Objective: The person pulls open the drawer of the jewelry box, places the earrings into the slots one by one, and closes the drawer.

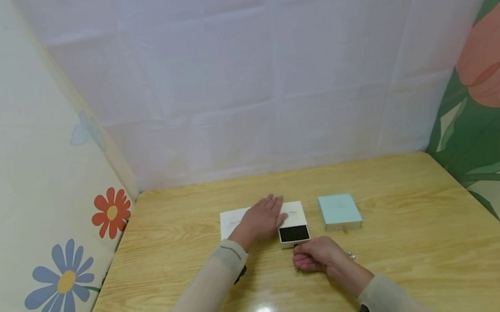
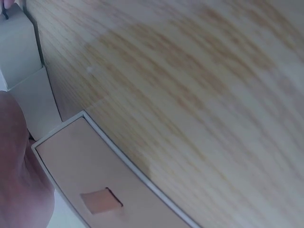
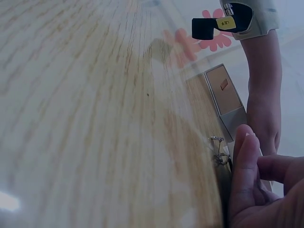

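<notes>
My left hand (image 1: 263, 219) lies with straight fingers across two white boxes, touching the middle drawer box (image 1: 293, 215). That box's drawer (image 1: 294, 233) is partly pulled out and shows a black lining. At its front, my right hand (image 1: 315, 255) has curled fingers and pinches a small dark pull tab (image 2: 5, 13). A thin silver chain (image 3: 218, 151) shows beside the right fingers; whether they hold it too I cannot tell. The left white box (image 1: 231, 223), partly under my left forearm and hand, has a pinkish front (image 2: 78, 161) with a small tab (image 2: 101, 201).
A mint-blue box (image 1: 340, 210) stands right of the white ones, with a small tab on its front. Another shiny silver piece (image 1: 351, 256) shows beside the right wrist. All sits on a wood-grain table (image 1: 176, 280), with a pale cloth (image 1: 235, 69) hanging behind.
</notes>
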### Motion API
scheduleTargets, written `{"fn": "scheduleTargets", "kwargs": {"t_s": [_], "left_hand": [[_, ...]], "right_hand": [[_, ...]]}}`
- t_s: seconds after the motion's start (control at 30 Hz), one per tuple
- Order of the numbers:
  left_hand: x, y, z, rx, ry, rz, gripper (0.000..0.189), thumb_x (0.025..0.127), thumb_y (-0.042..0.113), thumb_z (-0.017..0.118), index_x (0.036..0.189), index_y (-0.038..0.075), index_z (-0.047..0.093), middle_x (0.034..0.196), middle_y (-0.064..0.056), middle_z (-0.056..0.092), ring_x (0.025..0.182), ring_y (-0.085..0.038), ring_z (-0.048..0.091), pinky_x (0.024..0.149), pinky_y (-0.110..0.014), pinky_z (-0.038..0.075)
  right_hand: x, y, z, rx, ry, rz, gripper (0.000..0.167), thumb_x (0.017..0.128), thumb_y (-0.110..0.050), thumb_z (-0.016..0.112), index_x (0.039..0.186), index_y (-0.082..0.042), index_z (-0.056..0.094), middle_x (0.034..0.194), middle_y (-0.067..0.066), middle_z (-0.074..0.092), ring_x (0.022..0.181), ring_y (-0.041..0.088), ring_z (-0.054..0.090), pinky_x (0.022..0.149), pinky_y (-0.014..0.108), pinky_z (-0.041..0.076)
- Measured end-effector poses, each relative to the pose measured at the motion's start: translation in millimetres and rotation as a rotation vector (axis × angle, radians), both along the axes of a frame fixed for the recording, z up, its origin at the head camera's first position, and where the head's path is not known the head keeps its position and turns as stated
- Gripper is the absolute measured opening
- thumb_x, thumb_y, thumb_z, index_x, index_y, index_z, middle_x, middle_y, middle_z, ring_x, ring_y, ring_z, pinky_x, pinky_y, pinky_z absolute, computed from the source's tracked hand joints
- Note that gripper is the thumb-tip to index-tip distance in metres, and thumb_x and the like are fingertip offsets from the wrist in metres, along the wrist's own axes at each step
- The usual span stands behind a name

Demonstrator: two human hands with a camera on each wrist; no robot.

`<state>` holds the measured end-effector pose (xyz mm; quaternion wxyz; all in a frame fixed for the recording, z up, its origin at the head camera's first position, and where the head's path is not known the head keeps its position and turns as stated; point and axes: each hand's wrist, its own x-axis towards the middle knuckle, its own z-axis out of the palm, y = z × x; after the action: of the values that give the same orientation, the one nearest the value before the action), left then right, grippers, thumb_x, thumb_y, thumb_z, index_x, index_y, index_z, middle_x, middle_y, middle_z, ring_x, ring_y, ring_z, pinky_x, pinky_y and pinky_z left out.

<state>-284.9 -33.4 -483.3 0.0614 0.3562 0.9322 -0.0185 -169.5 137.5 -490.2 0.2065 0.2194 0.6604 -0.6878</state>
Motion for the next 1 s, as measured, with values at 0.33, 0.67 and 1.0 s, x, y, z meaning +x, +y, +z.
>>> {"fn": "scheduleTargets", "kwargs": {"t_s": [0.33, 0.67, 1.0], "left_hand": [[-0.1, 0.7, -2.0, -0.001, -0.016, 0.007, 0.066, 0.111, 0.048, 0.015, 0.163, 0.007, 0.014, 0.168, -0.008, 0.021, 0.156, -0.024, 0.014, 0.127, -0.034, 0.013], [0.3, 0.2, -2.0, -0.009, -0.013, 0.006, 0.066, 0.111, 0.048, 0.014, 0.163, 0.007, 0.014, 0.168, -0.008, 0.020, 0.156, -0.023, 0.014, 0.127, -0.034, 0.013], [-0.3, 0.4, -2.5, -0.009, 0.000, -0.005, 0.066, 0.111, 0.047, 0.014, 0.163, 0.006, 0.016, 0.168, -0.009, 0.022, 0.156, -0.024, 0.016, 0.127, -0.035, 0.014]], "right_hand": [[2.1, 0, -0.5, -0.004, 0.002, 0.018, 0.015, 0.092, -0.003, 0.068, 0.101, 0.010, 0.070, 0.075, 0.012, 0.075, 0.064, 0.016, 0.073, 0.062, 0.027, 0.062], [6.6, -1, 0.8, 0.007, 0.005, 0.028, 0.016, 0.093, -0.003, 0.067, 0.102, 0.010, 0.069, 0.077, 0.013, 0.074, 0.065, 0.016, 0.073, 0.064, 0.028, 0.063], [11.0, 0, 1.8, 0.041, 0.045, 0.033, 0.018, 0.094, -0.004, 0.064, 0.104, 0.010, 0.068, 0.078, 0.012, 0.074, 0.065, 0.015, 0.072, 0.064, 0.028, 0.062]]}}
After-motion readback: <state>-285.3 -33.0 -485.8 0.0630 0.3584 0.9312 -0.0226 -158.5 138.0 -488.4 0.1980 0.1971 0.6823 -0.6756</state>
